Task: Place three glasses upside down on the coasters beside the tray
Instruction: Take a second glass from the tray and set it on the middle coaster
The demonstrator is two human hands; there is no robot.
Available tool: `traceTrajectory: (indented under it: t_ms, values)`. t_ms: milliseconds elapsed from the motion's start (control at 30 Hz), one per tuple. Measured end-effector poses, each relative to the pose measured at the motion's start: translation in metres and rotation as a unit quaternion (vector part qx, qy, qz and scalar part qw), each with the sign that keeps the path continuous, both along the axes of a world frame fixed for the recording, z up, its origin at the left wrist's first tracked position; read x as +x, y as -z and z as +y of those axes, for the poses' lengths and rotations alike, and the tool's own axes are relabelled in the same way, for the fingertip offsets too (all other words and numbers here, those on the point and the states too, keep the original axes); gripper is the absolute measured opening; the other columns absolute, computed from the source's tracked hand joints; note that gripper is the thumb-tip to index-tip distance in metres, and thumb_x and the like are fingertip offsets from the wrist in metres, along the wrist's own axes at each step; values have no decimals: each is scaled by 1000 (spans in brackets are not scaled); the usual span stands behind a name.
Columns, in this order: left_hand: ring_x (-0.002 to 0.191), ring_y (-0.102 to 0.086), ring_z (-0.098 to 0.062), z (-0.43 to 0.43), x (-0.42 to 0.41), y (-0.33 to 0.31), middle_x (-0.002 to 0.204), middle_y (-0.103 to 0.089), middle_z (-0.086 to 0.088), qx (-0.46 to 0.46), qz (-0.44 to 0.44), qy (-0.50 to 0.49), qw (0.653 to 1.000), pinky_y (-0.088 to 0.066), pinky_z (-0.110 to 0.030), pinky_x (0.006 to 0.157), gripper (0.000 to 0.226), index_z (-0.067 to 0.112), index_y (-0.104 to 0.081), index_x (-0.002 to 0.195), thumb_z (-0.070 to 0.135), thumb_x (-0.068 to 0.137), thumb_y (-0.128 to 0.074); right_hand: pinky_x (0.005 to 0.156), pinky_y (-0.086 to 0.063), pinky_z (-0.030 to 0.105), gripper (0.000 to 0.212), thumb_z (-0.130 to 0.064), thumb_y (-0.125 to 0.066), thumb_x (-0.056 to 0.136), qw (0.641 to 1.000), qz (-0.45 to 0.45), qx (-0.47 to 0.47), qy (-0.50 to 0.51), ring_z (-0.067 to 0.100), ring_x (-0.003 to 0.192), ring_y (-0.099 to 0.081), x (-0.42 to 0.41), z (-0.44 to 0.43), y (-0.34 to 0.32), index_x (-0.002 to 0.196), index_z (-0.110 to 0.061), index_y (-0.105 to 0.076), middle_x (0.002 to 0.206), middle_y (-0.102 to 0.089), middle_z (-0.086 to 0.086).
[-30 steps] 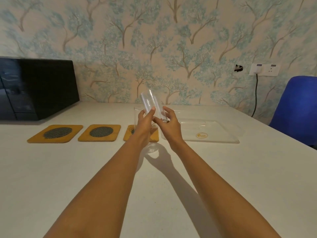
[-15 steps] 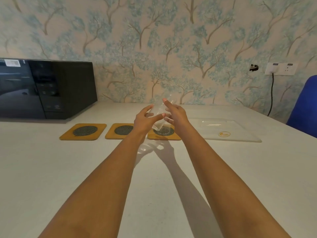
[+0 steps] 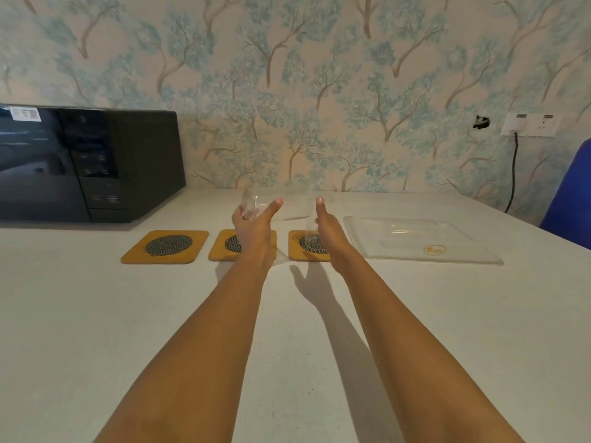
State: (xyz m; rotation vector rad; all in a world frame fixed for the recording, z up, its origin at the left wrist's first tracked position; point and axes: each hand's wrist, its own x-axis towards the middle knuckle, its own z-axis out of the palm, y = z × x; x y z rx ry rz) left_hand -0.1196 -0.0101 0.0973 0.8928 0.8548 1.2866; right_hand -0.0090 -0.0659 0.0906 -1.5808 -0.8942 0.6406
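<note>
Three yellow coasters with dark mesh centres lie in a row left of the clear tray (image 3: 447, 254): the left coaster (image 3: 164, 246), the middle coaster (image 3: 220, 247) and the right coaster (image 3: 295, 247). My left hand (image 3: 256, 227) hovers over the middle coaster, gripping a clear glass (image 3: 251, 206) that is tilted. My right hand (image 3: 327, 233) is wrapped around a second clear glass (image 3: 309, 223) that stands on the right coaster; the hand hides most of it. Behind and between the hands a faint third glass (image 3: 292, 207) stands on the table.
A black microwave (image 3: 86, 164) stands at the back left against the wallpapered wall. At the right edge is a blue chair (image 3: 572, 199), with a wall socket and its black cable (image 3: 513, 174) above the table's far right. The white table (image 3: 96, 330) stretches toward me.
Both hands held one tilted glass over the right coaster. They have since parted: my left hand moved left over the middle coaster with a glass, and my right hand stays at the right coaster.
</note>
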Motion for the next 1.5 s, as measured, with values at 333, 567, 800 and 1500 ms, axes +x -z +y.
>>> traceTrajectory:
  t_ms: [333,567,800,1500]
  values:
    - [124,-48,-21,29,-6,-3,135,-49,-4,92,135,-99,982,-41,-29,91,82,16,-39,135,19,66,-83,106,-36,35,46,-33,-42,99,866,-448,-122,183,26,127,-48,68,-24,54,135,-5,-48,137,-53,11]
    - [124,-48,-22,47,-14,7,136,-48,-6,119,195,-115,967,-43,-39,103,82,15,-42,134,16,64,-83,108,-37,33,42,-28,-39,98,853,-490,-122,128,22,126,-50,58,-22,69,134,-8,-49,136,-54,7]
    - [125,-46,-25,58,-18,14,137,-47,-9,128,228,-103,960,-43,-45,104,83,16,-39,136,15,65,-83,112,-35,38,47,-35,-31,100,849,-482,-187,109,24,131,-47,56,-20,79,136,-8,-47,140,-52,8]
    - [123,-47,-26,101,-3,25,134,-48,-11,118,257,-91,955,-46,-48,101,80,15,-41,133,18,65,-83,115,-33,39,51,-39,-30,100,837,-489,-222,104,23,138,-42,61,-15,88,142,-11,-39,149,-43,5]
